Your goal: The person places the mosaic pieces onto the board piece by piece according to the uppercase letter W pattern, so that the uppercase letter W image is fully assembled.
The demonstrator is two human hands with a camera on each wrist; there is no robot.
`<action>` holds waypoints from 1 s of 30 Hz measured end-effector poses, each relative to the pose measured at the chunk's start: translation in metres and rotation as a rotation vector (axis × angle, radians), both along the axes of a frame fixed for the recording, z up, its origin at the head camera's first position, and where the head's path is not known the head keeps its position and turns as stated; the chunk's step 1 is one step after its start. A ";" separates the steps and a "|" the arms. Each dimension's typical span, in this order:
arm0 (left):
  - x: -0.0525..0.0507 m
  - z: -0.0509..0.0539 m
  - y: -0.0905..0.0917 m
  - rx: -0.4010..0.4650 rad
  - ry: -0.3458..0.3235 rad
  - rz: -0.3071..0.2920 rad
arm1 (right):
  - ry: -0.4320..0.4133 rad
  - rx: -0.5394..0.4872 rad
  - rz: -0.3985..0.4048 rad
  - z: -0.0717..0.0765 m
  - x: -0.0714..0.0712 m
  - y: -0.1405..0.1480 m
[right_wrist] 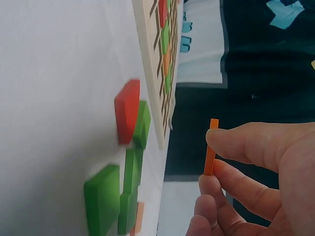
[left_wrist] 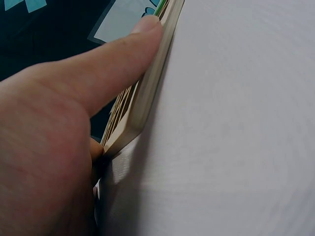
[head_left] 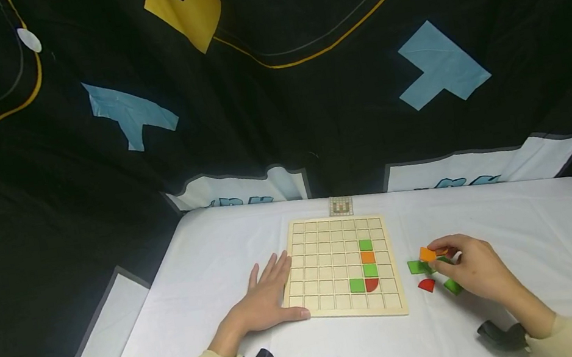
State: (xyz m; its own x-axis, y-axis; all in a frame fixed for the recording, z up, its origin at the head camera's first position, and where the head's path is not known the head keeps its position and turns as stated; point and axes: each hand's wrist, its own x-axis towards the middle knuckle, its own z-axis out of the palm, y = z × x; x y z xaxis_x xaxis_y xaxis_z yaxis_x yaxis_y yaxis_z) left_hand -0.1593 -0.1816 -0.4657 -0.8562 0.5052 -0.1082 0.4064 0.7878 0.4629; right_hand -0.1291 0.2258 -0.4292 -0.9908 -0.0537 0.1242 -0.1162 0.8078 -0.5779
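A wooden grid board [head_left: 332, 301] lies on the white table, with green, orange and red pieces in some right-hand cells, among them an orange square [head_left: 367, 257] and a red quarter-round piece [head_left: 372, 284]. My left hand [head_left: 263, 305] rests flat at the board's left edge, thumb on the near left corner; in the left wrist view the thumb [left_wrist: 118, 64] lies along the board's rim [left_wrist: 147, 98]. Between thumb and fingers my right hand [head_left: 474, 270] pinches an orange square [head_left: 427, 254], seen edge-on in the right wrist view [right_wrist: 210, 147], above the loose pieces.
Right of the board lie several green pieces [head_left: 417, 267] and a red piece [head_left: 426, 285]; one more orange piece [right_wrist: 140, 217] shows in the right wrist view. A small patterned tile [head_left: 341, 206] sits behind the board. A dark curtain [head_left: 283, 123] hangs beyond the table.
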 end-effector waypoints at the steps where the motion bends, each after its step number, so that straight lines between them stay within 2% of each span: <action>1: 0.000 0.000 0.000 -0.003 0.000 0.000 | 0.002 -0.005 0.005 0.000 0.000 -0.002; 21: 0.001 0.002 0.001 -0.010 0.003 0.000 | -0.031 -0.076 0.059 0.000 0.001 -0.040; 30: 0.000 0.003 0.001 -0.011 0.001 -0.002 | 0.023 -0.086 0.116 -0.002 -0.001 -0.058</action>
